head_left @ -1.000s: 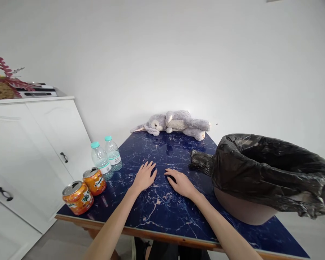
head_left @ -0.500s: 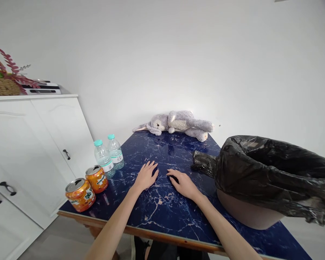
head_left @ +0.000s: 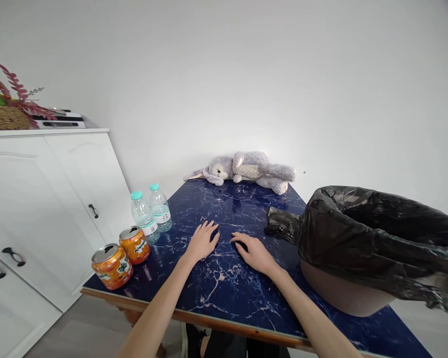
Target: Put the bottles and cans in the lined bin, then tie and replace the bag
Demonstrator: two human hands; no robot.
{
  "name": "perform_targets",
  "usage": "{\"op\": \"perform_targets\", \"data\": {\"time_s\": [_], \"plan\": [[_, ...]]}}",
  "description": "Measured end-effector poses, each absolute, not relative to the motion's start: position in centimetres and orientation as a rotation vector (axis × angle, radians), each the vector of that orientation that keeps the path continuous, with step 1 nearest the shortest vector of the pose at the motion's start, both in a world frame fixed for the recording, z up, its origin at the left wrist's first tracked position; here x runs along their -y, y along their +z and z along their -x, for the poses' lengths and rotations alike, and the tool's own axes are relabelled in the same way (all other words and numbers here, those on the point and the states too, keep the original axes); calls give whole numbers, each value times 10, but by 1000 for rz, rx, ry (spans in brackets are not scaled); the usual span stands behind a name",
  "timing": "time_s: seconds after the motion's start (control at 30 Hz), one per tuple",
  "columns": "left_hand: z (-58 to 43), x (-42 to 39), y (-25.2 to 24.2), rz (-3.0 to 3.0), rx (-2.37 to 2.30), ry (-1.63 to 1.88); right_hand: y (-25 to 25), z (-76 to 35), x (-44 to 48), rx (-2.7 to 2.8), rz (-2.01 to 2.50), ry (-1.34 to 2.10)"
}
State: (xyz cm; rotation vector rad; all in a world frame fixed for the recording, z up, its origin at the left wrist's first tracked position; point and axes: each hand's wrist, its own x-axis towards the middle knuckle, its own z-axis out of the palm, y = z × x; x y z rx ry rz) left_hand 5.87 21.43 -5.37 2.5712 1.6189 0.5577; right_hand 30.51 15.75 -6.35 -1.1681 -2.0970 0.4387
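My left hand (head_left: 202,242) rests palm down on the blue marbled table (head_left: 224,308), fingers outstretched, holding nothing. Beside it, my right hand (head_left: 254,252) lies on the same surface with its fingers slightly bent and apart, also without anything in it. Left of my hands stand two orange soda cans, a nearer can (head_left: 112,267) and a farther can (head_left: 135,244), both with their tops opened. Just behind them are two clear plastic bottles with turquoise caps, a left bottle (head_left: 144,214) and a right bottle (head_left: 160,206). To my right is a trash bin (head_left: 345,293) lined with a black plastic bag (head_left: 332,238).
A grey plush rabbit (head_left: 248,171) lies on its side at the table's far end, against the white wall (head_left: 224,74). At left stands a white cabinet (head_left: 52,199), topped by a wicker basket (head_left: 5,118) with artificial plants.
Both hands stay in place on the table. Only a very slight shift of the camera view shows.
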Motion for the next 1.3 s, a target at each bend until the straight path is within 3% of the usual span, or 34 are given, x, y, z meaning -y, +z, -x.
{"op": "perform_targets", "data": {"time_s": [1.3], "plan": [[-59,-214,-51,-2586,-1616,579,-59,-305,-154,2106,1208,408]]}}
